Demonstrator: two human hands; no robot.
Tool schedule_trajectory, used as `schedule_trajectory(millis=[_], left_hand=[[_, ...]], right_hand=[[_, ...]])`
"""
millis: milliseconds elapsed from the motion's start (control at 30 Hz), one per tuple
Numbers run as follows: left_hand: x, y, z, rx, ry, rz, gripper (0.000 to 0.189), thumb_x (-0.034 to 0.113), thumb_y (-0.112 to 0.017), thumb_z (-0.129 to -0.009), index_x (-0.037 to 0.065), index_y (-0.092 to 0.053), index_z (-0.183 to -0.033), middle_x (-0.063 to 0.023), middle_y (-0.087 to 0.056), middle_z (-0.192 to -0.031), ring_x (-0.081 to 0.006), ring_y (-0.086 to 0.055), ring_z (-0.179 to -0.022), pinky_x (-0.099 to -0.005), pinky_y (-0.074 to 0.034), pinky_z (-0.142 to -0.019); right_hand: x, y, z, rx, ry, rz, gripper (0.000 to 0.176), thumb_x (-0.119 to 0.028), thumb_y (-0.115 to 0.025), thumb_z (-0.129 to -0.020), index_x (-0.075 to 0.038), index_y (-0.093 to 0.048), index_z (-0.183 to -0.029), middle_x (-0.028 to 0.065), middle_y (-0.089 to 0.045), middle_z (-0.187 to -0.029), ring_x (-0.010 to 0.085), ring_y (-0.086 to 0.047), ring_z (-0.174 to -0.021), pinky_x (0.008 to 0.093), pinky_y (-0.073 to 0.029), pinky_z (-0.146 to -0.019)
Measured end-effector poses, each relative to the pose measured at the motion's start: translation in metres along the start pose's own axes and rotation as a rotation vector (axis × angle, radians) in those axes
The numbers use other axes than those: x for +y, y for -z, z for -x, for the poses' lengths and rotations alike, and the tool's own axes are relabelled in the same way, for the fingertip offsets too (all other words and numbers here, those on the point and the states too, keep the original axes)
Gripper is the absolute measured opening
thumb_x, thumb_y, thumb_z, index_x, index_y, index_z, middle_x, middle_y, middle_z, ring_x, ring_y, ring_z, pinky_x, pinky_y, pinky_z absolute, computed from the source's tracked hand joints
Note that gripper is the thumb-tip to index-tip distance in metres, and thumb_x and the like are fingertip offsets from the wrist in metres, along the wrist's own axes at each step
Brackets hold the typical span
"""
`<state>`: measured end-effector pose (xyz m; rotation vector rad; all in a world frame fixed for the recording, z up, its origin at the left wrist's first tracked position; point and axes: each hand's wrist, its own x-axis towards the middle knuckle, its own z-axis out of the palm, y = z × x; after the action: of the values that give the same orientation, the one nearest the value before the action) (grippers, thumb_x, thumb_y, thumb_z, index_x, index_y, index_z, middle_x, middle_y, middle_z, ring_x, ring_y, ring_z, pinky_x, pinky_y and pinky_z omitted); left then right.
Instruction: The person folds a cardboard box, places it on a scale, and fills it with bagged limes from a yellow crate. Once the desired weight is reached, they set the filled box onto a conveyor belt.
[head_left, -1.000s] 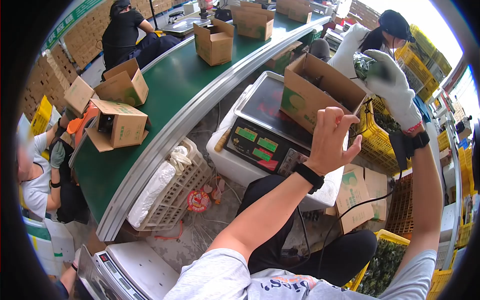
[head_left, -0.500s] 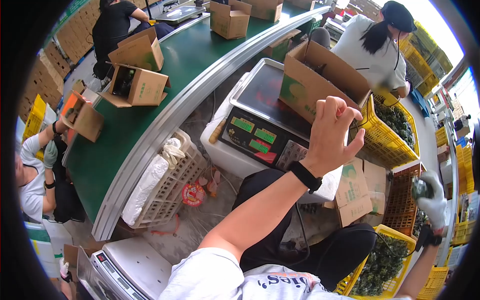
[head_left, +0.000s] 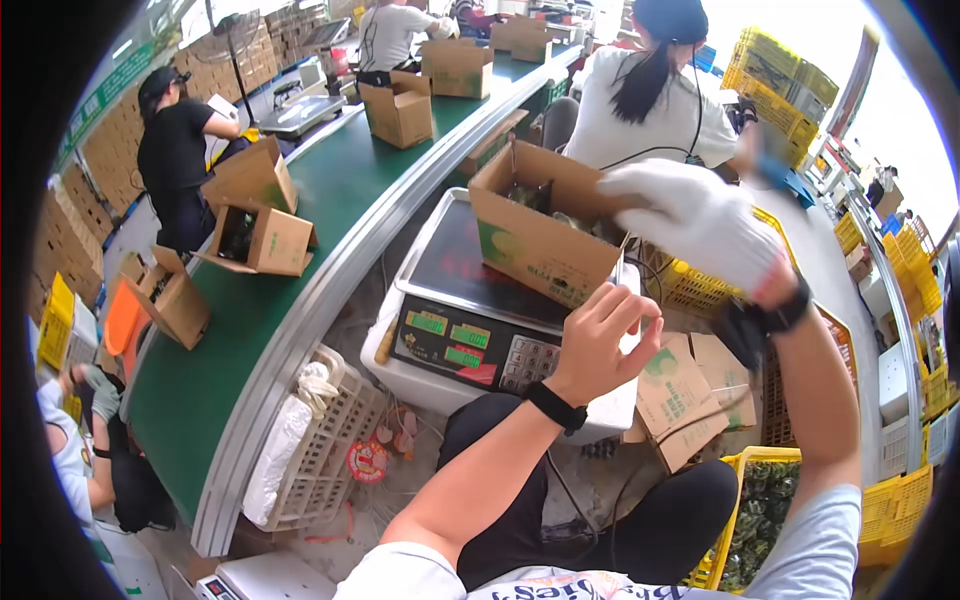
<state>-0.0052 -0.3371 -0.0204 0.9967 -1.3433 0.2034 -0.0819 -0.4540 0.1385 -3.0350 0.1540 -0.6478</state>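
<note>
My left hand (head_left: 605, 342), bare and with a dark wristband, is at the near right corner of a cardboard box (head_left: 535, 262). Its fingers curl in toward the thumb, and a thin pale strip shows just above them; what they hold cannot be made out. My right hand (head_left: 705, 222), in a white glove, is blurred over the box's right end, fingers pointing left across the rim. Inside the open box lie dark packets (head_left: 530, 195). The box rests on the tray of a digital scale (head_left: 450, 345) with lit green displays.
A green conveyor belt (head_left: 330, 210) with open cartons curves along the left. Flattened cardboard (head_left: 685, 395) leans beside my knee. A yellow crate (head_left: 735, 520) of dark green packets stands at lower right. A co-worker (head_left: 640, 105) in white sits just beyond the box.
My right hand has come from the far right, where it held a dark green packet, to above the box. My left hand is lower against the box's corner. The view has shifted.
</note>
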Motion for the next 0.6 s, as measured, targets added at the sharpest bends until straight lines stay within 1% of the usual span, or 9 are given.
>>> schedule_trajectory(millis=[33, 67, 100, 200, 367, 433, 500, 567, 600], left_hand=[[0.0, 0.0, 0.0, 0.016, 0.009, 0.013, 0.014, 0.003, -0.073, -0.078, 0.01, -0.064, -0.086, -0.0022, -0.048, -0.066, -0.0203, -0.049, -0.061, -0.0327, -0.042, -0.056], [0.0, 0.0, 0.0, 0.034, 0.025, 0.025, 0.014, 0.002, -0.073, -0.078, 0.009, -0.063, -0.085, -0.0011, -0.046, -0.062, -0.0196, -0.048, -0.056, -0.032, -0.041, -0.054], [0.0, 0.001, 0.0, 0.025, 0.025, 0.018, 0.014, 0.002, -0.073, -0.078, 0.009, -0.063, -0.085, -0.0011, -0.046, -0.062, -0.0196, -0.048, -0.056, -0.032, -0.041, -0.054], [0.0, 0.006, 0.001, -0.014, 0.054, 0.0, 0.013, 0.005, -0.072, -0.08, 0.009, -0.06, -0.084, -0.003, -0.051, -0.068, -0.02, -0.054, -0.06, -0.0345, -0.045, -0.056], [0.0, 0.008, 0.001, 0.023, 0.077, 0.068, 0.013, 0.005, -0.071, -0.08, 0.008, -0.06, -0.085, -0.0033, -0.052, -0.068, -0.0196, -0.052, -0.058, -0.0336, -0.044, -0.055], [0.0, 0.009, -0.001, 0.057, 0.054, 0.088, 0.012, 0.004, -0.072, -0.08, 0.008, -0.062, -0.084, -0.0033, -0.051, -0.066, -0.0177, -0.05, -0.055, -0.031, -0.042, -0.053], [0.0, 0.009, 0.0, 0.07, 0.039, 0.097, 0.012, 0.004, -0.072, -0.081, 0.008, -0.061, -0.085, -0.0031, -0.051, -0.067, -0.0168, -0.051, -0.055, -0.031, -0.042, -0.053], [0.0, 0.009, 0.0, 0.075, 0.038, 0.092, 0.012, 0.004, -0.071, -0.081, 0.008, -0.061, -0.085, -0.0029, -0.051, -0.067, -0.0164, -0.051, -0.055, -0.0308, -0.043, -0.053], [0.001, 0.01, 0.0, 0.074, 0.031, 0.09, 0.012, 0.004, -0.071, -0.082, 0.008, -0.06, -0.086, -0.0027, -0.051, -0.067, -0.016, -0.051, -0.055, -0.0306, -0.043, -0.053]], right_hand=[[0.001, -0.011, -0.02, -0.073, 0.067, 0.142, 0.04, -0.02, -0.069, -0.086, -0.015, -0.067, -0.126, 0.015, -0.071, -0.112, 0.0307, -0.07, -0.098, 0.0381, -0.057, -0.085], [0.0, -0.018, -0.041, -0.243, 0.018, 0.215, 0.044, -0.02, -0.069, -0.083, -0.018, -0.066, -0.127, 0.0155, -0.071, -0.111, 0.0344, -0.069, -0.097, 0.0415, -0.056, -0.083], [0.0, -0.025, -0.058, -0.419, -0.029, 0.283, 0.049, -0.021, -0.069, -0.079, -0.021, -0.065, -0.128, 0.016, -0.071, -0.11, 0.0382, -0.068, -0.095, 0.0448, -0.056, -0.081], [-0.004, -0.047, -0.086, -0.717, -0.014, 0.49, 0.057, -0.014, -0.063, -0.08, -0.03, -0.061, -0.135, 0.0163, -0.072, -0.103, 0.0387, -0.07, -0.096, 0.0469, -0.056, -0.08], [0.006, -0.067, -0.081, -0.631, 0.002, 0.371, 0.051, -0.013, -0.06, -0.088, -0.028, -0.059, -0.137, 0.0184, -0.072, -0.108, 0.0404, -0.069, -0.096, 0.0457, -0.056, -0.08], [0.014, -0.065, -0.076, -0.567, 0.004, 0.295, 0.049, -0.012, -0.062, -0.086, -0.025, -0.06, -0.133, 0.0176, -0.072, -0.105, 0.0383, -0.07, -0.095, 0.0452, -0.055, -0.078], [0.01, -0.053, -0.078, -0.598, -0.044, 0.301, 0.049, -0.017, -0.066, -0.082, -0.024, -0.06, -0.13, 0.0165, -0.072, -0.103, 0.0377, -0.07, -0.092, 0.0423, -0.056, -0.078], [0.003, -0.035, -0.076, -0.479, -0.097, 0.144, 0.05, -0.024, -0.07, -0.078, -0.023, -0.06, -0.127, 0.0152, -0.072, -0.102, 0.0364, -0.07, -0.088, 0.0395, -0.056, -0.078], [0.012, -0.032, -0.073, -0.389, -0.098, 0.097, 0.054, -0.03, -0.072, -0.076, -0.024, -0.058, -0.128, 0.0113, -0.072, -0.1, 0.0278, -0.07, -0.084, 0.0357, -0.055, -0.077]])
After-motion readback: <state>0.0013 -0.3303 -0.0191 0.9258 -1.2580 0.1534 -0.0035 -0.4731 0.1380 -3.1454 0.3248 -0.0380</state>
